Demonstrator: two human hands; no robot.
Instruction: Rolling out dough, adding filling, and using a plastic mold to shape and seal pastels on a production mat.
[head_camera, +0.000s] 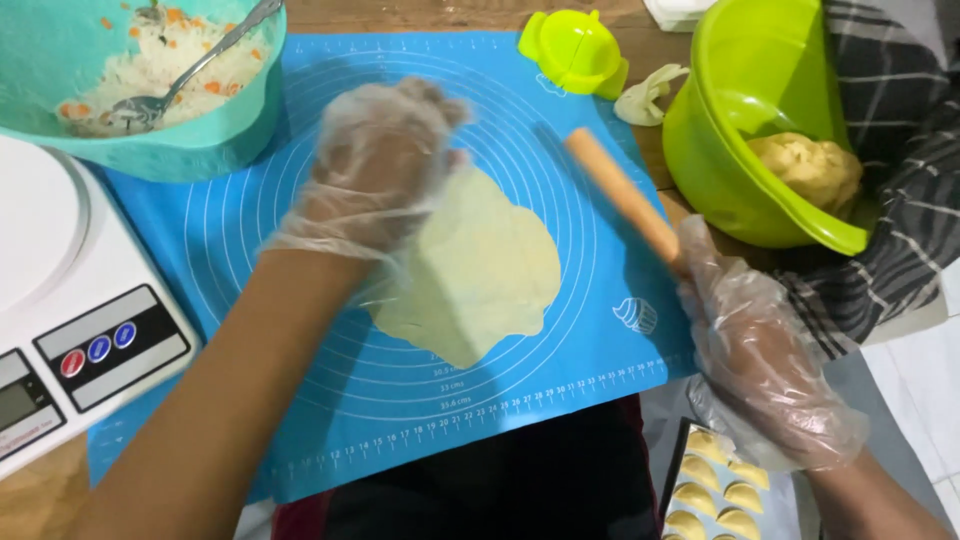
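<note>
Kitchen scale (60, 310): white, at the far left on the desk; its left and near edges are cut off by the frame, and a small display and three round buttons show on its front panel.
Teal bowl (150, 90): far left corner, partly cut off at the top; it holds a pale shredded filling with orange bits, and a metal spoon (190, 75) leans in it.
Blue mat (330, 330): a rolling mat with printed circles, spread over the wooden desk (420, 12); its near edge hangs toward the person's lap.
Left hand (375, 175): in a clear plastic glove, blurred, resting on the far left part of the dough sheet; the fingers look curled onto the dough's edge, but the blur hides whether they pinch it.
Dough sheet (480, 275): pale yellow, rolled flat, lying in the middle of the mat; its far left part is hidden under the left hand.
Rolling pin (620, 195): wooden, lying slantwise on the right side of the mat, just right of the dough.
Right hand (765, 370): gloved, fingers closed round the near end of the rolling pin, which the glove hides.
Green press (575, 50): small folding mould at the far edge.
Green bowl (740, 130): tilted, at the right, holding a dough lump (810, 170).
Tray (715, 490): near right, cut off, with folded pastries.
</note>
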